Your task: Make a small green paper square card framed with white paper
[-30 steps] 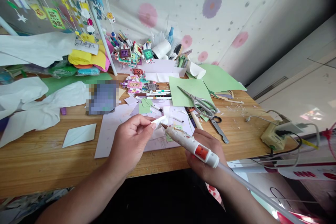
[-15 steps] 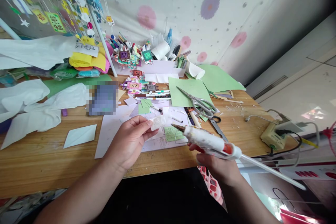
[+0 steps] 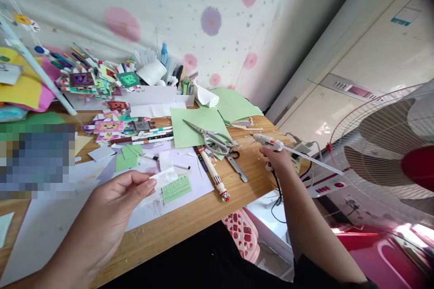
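Between the thumb and fingers of my left hand [image 3: 127, 189] is a small white paper piece [image 3: 164, 174], held above the white sheets on the wooden table. My right hand [image 3: 276, 159] is wrapped round a white glue gun [image 3: 267, 141] at the table's right end, its nozzle pointing left. A long white glue stick [image 3: 313, 160] sticks out of its back. Just under the white piece lies a green patterned card [image 3: 176, 188]. Silver scissors [image 3: 213, 138] rest on a green sheet [image 3: 183, 115], between my two hands.
A wooden-coloured pen with a red-and-white end [image 3: 217, 178] lies near the front edge. Pens and paper figures crowd a white box [image 3: 159, 94] at the back. A power strip [image 3: 298, 149] is behind my right hand, and a fan [image 3: 383, 140] stands at the right.
The view has turned to the right, bringing the fan in. My right hand has carried the glue gun away from the white piece to the table's right end. My left hand still holds the piece.
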`<action>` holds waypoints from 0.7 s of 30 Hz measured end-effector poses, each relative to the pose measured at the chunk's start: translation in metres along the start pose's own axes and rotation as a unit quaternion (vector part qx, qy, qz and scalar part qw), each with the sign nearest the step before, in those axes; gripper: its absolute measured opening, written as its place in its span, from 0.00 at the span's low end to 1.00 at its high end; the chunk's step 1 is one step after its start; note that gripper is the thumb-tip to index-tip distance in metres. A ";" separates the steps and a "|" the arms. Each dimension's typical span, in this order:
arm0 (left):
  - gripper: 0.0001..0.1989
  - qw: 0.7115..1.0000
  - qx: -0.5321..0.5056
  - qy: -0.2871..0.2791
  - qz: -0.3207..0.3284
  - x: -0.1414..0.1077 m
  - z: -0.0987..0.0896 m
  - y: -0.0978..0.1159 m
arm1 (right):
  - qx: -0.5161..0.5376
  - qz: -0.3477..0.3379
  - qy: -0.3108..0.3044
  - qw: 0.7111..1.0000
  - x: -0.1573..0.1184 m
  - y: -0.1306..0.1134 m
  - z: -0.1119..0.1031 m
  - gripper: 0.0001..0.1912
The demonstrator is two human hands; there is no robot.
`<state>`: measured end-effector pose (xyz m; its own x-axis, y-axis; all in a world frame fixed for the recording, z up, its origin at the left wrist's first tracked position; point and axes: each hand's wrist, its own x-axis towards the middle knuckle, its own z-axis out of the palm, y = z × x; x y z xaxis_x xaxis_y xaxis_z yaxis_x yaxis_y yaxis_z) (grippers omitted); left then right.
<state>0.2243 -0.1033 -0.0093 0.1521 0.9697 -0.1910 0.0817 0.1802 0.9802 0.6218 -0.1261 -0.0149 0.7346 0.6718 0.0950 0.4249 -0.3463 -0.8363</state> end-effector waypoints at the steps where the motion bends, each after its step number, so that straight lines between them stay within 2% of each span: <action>1: 0.15 1.000 0.013 0.006 0.009 0.001 0.002 0.001 | -0.013 -0.001 0.002 1.000 0.005 0.003 0.003 0.14; 5: 0.14 0.997 0.054 0.027 0.038 0.004 0.006 0.005 | -0.061 -0.017 0.012 0.998 0.007 0.011 0.005 0.18; 8: 0.14 0.996 0.065 0.034 0.052 0.006 0.008 0.005 | -0.082 -0.043 0.055 0.994 -0.014 0.019 -0.003 0.21; 9: 0.13 0.995 0.071 0.034 0.061 0.006 0.008 0.005 | -0.080 -0.061 0.091 0.991 -0.026 0.022 -0.005 0.22; 10: 0.12 0.993 0.082 0.031 0.073 0.007 0.008 0.005 | -0.074 -0.086 0.157 0.981 -0.041 0.024 -0.005 0.21; 11: 0.11 0.991 0.097 0.026 0.089 0.008 0.008 0.004 | -0.051 -0.161 0.257 0.952 -0.056 0.025 -0.004 0.18; 12: 0.10 0.987 0.115 0.019 0.108 0.009 0.007 0.003 | -0.024 -0.238 0.308 0.921 -0.072 0.024 -0.001 0.14; 13: 0.09 0.982 0.135 0.012 0.131 0.010 0.007 0.003 | 0.006 -0.307 0.293 0.906 -0.088 0.020 0.003 0.09; 14: 0.08 0.976 0.156 0.004 0.155 0.011 0.006 0.003 | 0.038 -0.349 0.230 0.908 -0.101 0.013 0.008 0.04; 15: 0.07 0.969 0.175 -0.003 0.177 0.013 0.006 0.003 | 0.057 -0.382 0.136 0.912 -0.111 0.003 0.015 0.02; 16: 0.07 0.962 0.190 -0.010 0.196 0.014 0.005 0.003 | 0.061 -0.407 0.016 0.911 -0.119 -0.008 0.023 0.04; 17: 0.06 0.956 0.202 -0.018 0.212 0.015 0.005 0.004 | 0.072 -0.421 -0.094 0.899 -0.123 -0.021 0.032 0.08; 18: 0.06 0.950 0.213 -0.027 0.225 0.016 0.005 0.004 | 0.083 -0.436 -0.176 0.879 -0.125 -0.034 0.041 0.12; 21: 0.06 0.938 0.238 -0.051 0.247 0.017 0.005 0.005 | 0.069 -0.464 -0.293 0.833 -0.121 -0.065 0.068 0.19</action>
<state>0.2326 -0.0866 -0.0078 0.3784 0.8904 0.2529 0.4036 -0.4046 0.8206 0.4694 -0.1404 -0.0087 -0.2773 0.8265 0.4899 0.5715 0.5518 -0.6074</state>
